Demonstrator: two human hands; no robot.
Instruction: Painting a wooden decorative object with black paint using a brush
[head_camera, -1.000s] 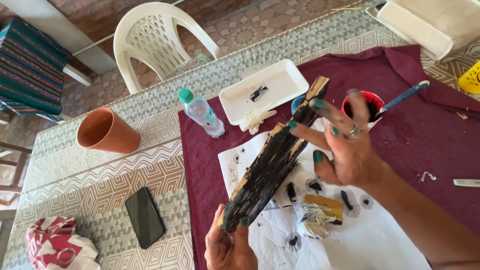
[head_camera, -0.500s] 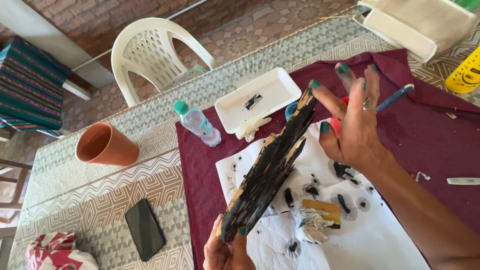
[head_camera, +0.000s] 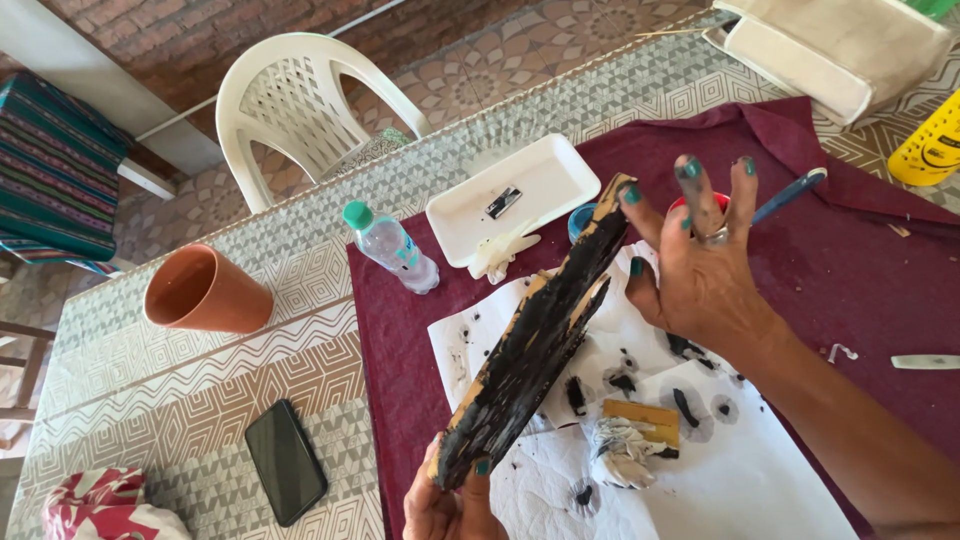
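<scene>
Black-painted wood strip, maroon cloth, terracotta pot

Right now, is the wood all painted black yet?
Mostly. The long rough wooden plank is black across most of its face. The left hand holds its lower end; the right hand, fingers paint-smeared, is open beside it. Bare tan edges near both ends remain.
</scene>
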